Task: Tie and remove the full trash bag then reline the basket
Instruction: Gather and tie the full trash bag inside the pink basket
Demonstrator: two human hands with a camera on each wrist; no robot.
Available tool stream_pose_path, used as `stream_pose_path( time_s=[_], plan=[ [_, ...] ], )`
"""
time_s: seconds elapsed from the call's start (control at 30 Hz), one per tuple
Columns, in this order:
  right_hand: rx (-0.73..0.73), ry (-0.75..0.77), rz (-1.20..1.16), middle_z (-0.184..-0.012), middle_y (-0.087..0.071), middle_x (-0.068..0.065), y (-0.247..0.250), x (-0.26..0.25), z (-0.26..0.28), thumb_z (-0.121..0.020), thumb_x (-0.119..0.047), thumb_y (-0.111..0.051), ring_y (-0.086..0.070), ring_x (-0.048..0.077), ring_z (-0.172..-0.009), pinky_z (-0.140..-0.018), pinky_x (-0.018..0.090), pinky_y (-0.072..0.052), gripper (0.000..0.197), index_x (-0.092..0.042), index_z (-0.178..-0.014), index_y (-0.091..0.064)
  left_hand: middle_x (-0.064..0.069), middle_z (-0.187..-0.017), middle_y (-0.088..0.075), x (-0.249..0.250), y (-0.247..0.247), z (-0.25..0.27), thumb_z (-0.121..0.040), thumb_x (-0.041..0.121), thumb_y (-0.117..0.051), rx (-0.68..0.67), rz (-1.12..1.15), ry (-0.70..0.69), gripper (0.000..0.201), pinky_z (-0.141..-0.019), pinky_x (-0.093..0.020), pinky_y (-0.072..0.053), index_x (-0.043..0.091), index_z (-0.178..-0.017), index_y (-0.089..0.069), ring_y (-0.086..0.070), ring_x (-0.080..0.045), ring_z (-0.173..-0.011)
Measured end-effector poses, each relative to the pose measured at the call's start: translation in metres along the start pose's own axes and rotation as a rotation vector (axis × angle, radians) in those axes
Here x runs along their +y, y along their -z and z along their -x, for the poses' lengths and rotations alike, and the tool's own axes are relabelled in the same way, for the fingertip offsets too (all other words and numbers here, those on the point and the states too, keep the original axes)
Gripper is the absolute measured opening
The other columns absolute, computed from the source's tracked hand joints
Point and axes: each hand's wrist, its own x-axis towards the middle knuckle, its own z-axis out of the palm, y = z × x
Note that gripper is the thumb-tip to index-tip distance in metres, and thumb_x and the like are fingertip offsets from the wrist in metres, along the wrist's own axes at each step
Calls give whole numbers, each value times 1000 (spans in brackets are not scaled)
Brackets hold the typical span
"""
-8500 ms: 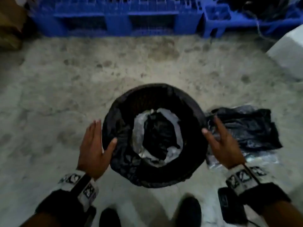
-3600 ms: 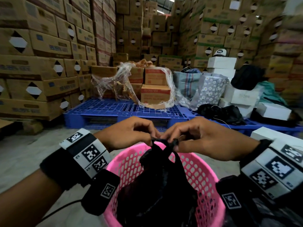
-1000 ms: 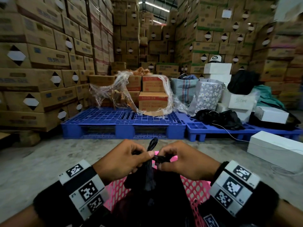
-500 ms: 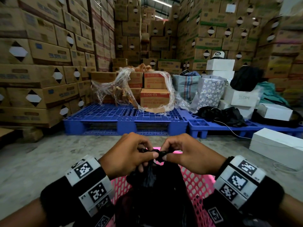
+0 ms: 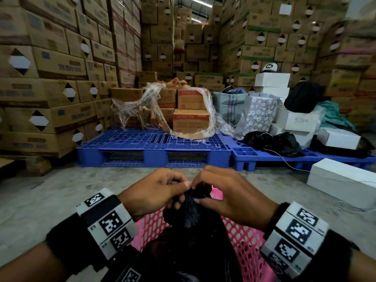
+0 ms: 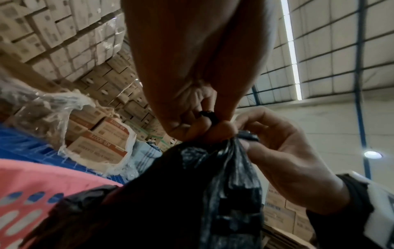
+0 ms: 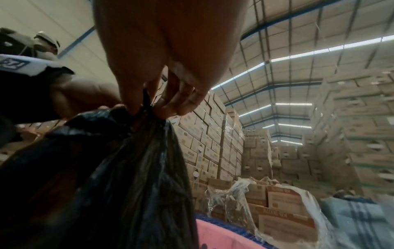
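Observation:
A full black trash bag (image 5: 189, 237) stands in a pink perforated basket (image 5: 244, 241) close in front of me. Its top is gathered into a bunched neck (image 5: 195, 192). My left hand (image 5: 154, 192) and right hand (image 5: 227, 192) meet over that neck, and both pinch the twisted black plastic with curled fingers. In the left wrist view the left fingers (image 6: 192, 124) pinch a thin black end above the gathered bag (image 6: 224, 176). The right wrist view has the right fingers (image 7: 149, 102) nipping the neck of the bag (image 7: 132, 160). The knot itself is hidden between my fingers.
Blue plastic pallets (image 5: 154, 147) lie on the concrete floor ahead, carrying wrapped cartons (image 5: 191, 119), tote bags and white boxes. A long white box (image 5: 343, 180) sits on the floor at right. Tall stacks of cardboard cartons (image 5: 50, 78) wall in the left and back.
The loose tail of black plastic that stood up between my hands a second ago is now drawn down into the neck. My hands stay together, slightly closer to the bag.

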Motion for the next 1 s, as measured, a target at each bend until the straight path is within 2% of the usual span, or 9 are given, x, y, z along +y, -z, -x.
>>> stream_pose_path(
  time_s=[0.1,0.23,0.33,0.47,0.57,0.7,0.83,0.9,1.0],
  plan=[
    [33,51,-81,-83,-64,1,1,1,-2,-88,-25,-63,-59,17,-73,-61,39,-49,8,-18,-90,-66,0,-57,-57,-2,1,-1,-93,15,-48,-26,35,-23,22,-47,-20,-37,2,-85,-64,-52,-11,-49],
    [-56,-176,-378,-66,-61,-1,11,15,6,-90,-21,-60,-55,9,-58,-55,24,-43,21,-8,-75,-66,-4,-55,-59,-12,13,6,-90,14,-54,16,-21,-91,16,-48,-23,-44,2,-95,-62,-52,-18,-48],
    [-239,-351,-452,-54,-55,-4,20,41,31,-90,-22,-58,-49,3,-50,-52,15,-39,27,-11,-66,-64,-2,-54,-60,-27,24,19,-88,15,-58,1,-355,-167,12,-49,-24,-46,6,-81,-62,-54,-15,-46],
    [-434,-571,-389,-49,-48,-4,24,66,66,-91,-20,-58,-40,8,-46,-47,18,-33,34,-22,-57,-62,11,-50,-52,-46,35,35,-85,28,-55,-128,-782,-218,16,-51,-13,-35,18,-73,-59,-49,1,-47],
    [-516,-727,-382,-41,-38,-6,22,72,82,-89,-13,-59,-30,8,-40,-44,21,-25,33,-17,-57,-63,7,-57,-50,-63,38,43,-85,30,-52,-193,-1005,-223,14,-58,-25,-32,21,-74,-53,-52,-12,-63],
    [-607,-837,-268,-46,-38,1,28,74,93,-70,-27,-52,-30,15,-43,-44,25,-24,23,-20,-49,-58,8,-62,-39,-80,46,47,-87,31,-47,-179,-1203,-77,16,-60,-29,-30,27,-71,-43,-56,-29,-81],
    [-571,-839,-167,-41,-42,-3,28,80,96,-80,-19,-57,-37,11,-40,-46,23,-31,40,-24,-40,-53,13,-64,-38,-81,48,46,-88,36,-42,-124,-1156,-25,19,-63,-31,-34,31,-70,-40,-55,-23,-79],
    [-480,-781,-118,-42,-51,0,34,79,90,-83,-18,-59,-45,8,-41,-47,22,-38,44,-26,-40,-55,12,-65,-43,-77,52,43,-90,34,-44,-70,-1036,4,20,-62,-28,-38,29,-72,-45,-50,-7,-68],
    [-310,-634,-240,-52,-63,4,44,60,68,-84,-23,-67,-55,4,-45,-47,20,-45,32,-22,-52,-65,9,-49,-44,-65,48,27,-92,17,-50,80,-575,115,30,-42,-12,-33,20,-62,-49,-44,-2,-39]
  ],
)
